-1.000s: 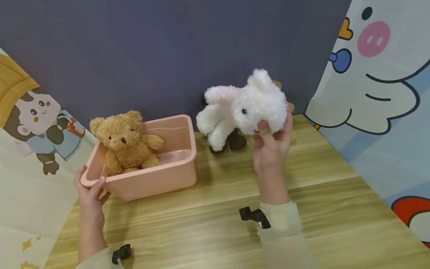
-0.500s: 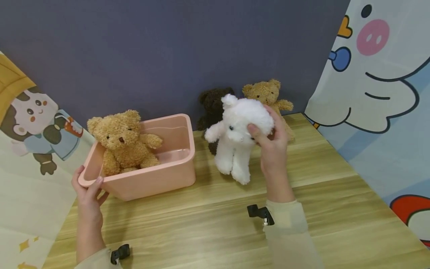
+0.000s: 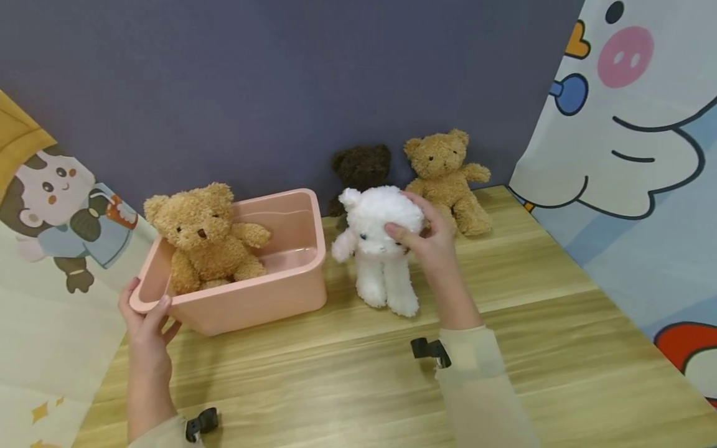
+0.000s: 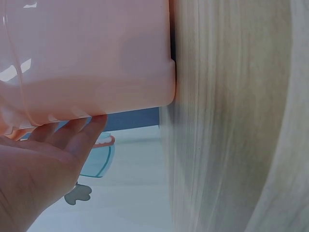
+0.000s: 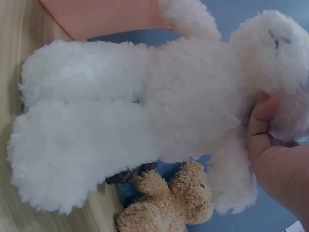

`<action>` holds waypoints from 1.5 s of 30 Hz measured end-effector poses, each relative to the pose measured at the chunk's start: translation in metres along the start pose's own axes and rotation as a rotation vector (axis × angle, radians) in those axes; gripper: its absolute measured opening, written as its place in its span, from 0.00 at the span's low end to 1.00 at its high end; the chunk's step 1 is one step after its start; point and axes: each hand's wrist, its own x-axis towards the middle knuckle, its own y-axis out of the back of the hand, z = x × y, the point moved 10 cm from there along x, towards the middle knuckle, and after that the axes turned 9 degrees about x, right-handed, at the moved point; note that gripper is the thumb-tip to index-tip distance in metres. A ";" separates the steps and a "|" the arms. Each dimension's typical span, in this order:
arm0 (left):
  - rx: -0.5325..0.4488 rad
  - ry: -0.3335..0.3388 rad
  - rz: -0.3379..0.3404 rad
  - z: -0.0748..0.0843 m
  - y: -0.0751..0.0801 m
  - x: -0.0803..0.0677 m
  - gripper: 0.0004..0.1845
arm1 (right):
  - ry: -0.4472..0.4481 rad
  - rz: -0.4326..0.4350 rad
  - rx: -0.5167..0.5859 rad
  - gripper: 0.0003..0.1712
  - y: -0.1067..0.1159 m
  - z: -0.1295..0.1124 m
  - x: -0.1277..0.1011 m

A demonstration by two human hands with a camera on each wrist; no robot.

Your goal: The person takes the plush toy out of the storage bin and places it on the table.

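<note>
At the left, a pink plastic bin [image 3: 246,305] stands on the table. My left hand [image 3: 147,323] holds its near left corner, thumb over the rim; in the left wrist view the fingers [image 4: 89,137] lie along the bin's side. A tan teddy bear [image 3: 215,249] sits inside the bin. Just right of it, my right hand [image 3: 430,242] grips a white fluffy plush animal [image 3: 372,214] by the side of its head. The plush faces me upright, legs hanging down close over the tabletop. In the right wrist view, a thumb shows by its chin.
Behind the white plush, a dark brown teddy bear [image 3: 364,165] sits against the grey backdrop [image 3: 313,93], partly hidden. Another tan teddy bear [image 3: 445,177] sits right of it. Wood-grain tabletop [image 3: 313,386] spreads in front; cartoon-printed panels [image 3: 616,180] flank both sides.
The white plush has swung from sideways to upright and come down, left and nearer, uncovering the two bears behind it. The left hand and bin stay almost where they were.
</note>
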 end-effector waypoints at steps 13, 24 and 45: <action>0.010 0.002 -0.009 0.001 -0.005 0.001 0.37 | -0.119 -0.180 -0.288 0.39 -0.010 0.025 0.004; 0.006 -0.001 -0.011 0.005 -0.007 0.000 0.37 | -0.026 -0.122 -0.256 0.37 -0.005 0.038 0.013; 0.016 -0.002 0.006 0.002 -0.001 0.000 0.37 | -0.342 -0.106 -0.190 0.38 0.005 0.089 0.029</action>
